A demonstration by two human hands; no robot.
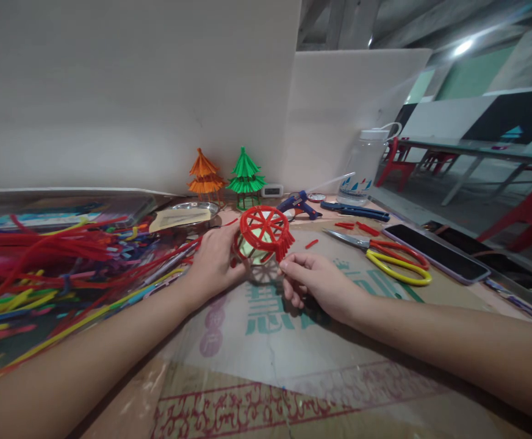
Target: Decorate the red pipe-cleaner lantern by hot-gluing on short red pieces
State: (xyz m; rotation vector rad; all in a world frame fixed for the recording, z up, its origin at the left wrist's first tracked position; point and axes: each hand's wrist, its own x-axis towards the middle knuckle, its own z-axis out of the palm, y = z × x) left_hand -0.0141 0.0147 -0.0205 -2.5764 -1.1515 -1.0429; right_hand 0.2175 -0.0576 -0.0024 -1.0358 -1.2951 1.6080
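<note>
A red pipe-cleaner model (266, 227), with a spoked round top and a fringe of short pieces along its lower right side, is tilted over the table. My left hand (215, 259) grips it from the left, fingers around its side. Just below the fringe, my right hand (314, 280) is closed in a pinch with thumb and forefinger together. Whatever sits between those fingertips is too small to make out. Short red pipe-cleaner pieces (367, 228) lie beyond my right hand. Scissors (376, 250) with red and yellow handles rest nearby.
Loose pipe cleaners (41, 268) spread over the left side. Behind stand an orange pagoda model (204, 174), a green one (246, 177), a metal dish (195, 213) and a blue glue gun (300, 204). Pliers (355, 211), a bottle (362, 167) and a phone (435, 251) are at right.
</note>
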